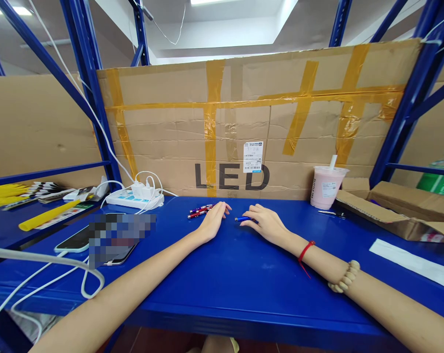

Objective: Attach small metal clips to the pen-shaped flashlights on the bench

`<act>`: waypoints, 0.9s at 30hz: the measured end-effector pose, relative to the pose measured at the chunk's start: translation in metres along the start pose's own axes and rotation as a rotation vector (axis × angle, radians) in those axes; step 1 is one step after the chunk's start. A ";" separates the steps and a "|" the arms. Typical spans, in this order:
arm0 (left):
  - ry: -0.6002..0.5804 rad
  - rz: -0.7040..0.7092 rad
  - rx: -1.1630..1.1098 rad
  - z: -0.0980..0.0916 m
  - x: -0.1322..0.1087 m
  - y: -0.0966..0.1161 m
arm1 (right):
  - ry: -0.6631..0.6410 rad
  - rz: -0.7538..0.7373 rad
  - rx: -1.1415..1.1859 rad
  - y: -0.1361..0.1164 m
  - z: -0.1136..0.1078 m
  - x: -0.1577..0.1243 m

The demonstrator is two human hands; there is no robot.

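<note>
Several red and blue pens (199, 212) lie in a small group on the blue table (207, 274), near the cardboard. My left hand (213, 221) rests on its side at the right end of this group, fingers stretched out and partly covering the pens. To the right, my right hand (265, 221) is closed on a blue pen (241, 219), whose tip points left toward my left hand. The pen's other end is hidden under the fingers. A gap of bare table separates the two hands.
A power strip (121, 198) with white cables and phones (75, 238) are on the left. At the right are a pink drink cup (327, 189), an open cardboard box (402, 223) and a white strip (416, 262). Taped cardboard (163, 142) stands behind.
</note>
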State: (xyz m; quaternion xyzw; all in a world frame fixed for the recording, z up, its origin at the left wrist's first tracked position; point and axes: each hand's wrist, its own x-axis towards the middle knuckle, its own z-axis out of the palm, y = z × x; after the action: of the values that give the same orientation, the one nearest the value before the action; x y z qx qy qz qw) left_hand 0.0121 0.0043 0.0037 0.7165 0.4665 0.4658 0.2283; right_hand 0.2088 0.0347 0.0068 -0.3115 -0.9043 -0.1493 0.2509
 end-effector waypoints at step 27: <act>0.006 -0.004 -0.006 0.001 -0.002 0.005 | 0.006 -0.003 0.000 0.000 0.001 0.000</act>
State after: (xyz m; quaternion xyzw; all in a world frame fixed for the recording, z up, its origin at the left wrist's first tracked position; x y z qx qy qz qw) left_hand 0.0146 0.0007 0.0063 0.7134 0.4672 0.4688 0.2302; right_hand 0.2090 0.0351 0.0061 -0.3100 -0.9039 -0.1507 0.2532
